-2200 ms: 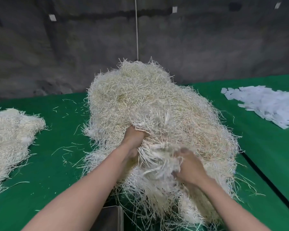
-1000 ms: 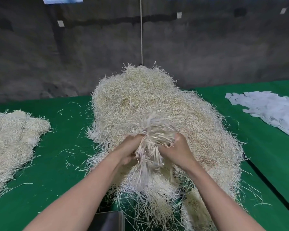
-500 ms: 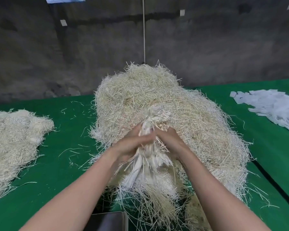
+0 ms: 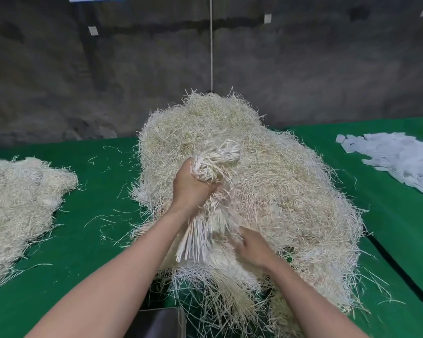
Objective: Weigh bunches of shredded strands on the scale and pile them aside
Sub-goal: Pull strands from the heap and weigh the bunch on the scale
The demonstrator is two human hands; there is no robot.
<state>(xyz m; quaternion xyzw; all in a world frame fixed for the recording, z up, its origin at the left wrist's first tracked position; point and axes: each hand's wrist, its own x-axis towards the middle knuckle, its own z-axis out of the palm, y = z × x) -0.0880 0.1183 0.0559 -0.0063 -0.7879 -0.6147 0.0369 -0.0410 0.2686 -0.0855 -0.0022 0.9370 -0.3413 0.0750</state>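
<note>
Left hand [image 4: 191, 189] grips bunch [image 4: 215, 162] over the heap [image 4: 291, 191]; paper slips [image 4: 401, 162] lie apart.

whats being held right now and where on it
The left hand grips a bunch of strands near its folded top end, tails hanging below. The right hand is at the tails, blurred; whether it holds them cannot be told.

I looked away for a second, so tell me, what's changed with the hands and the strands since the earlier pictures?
The right hand let go of the bunch and dropped toward its hanging ends; whether it grips there is blurred. The left hand alone holds the bunch. Big heap, side pile and white slips stayed put.
</note>
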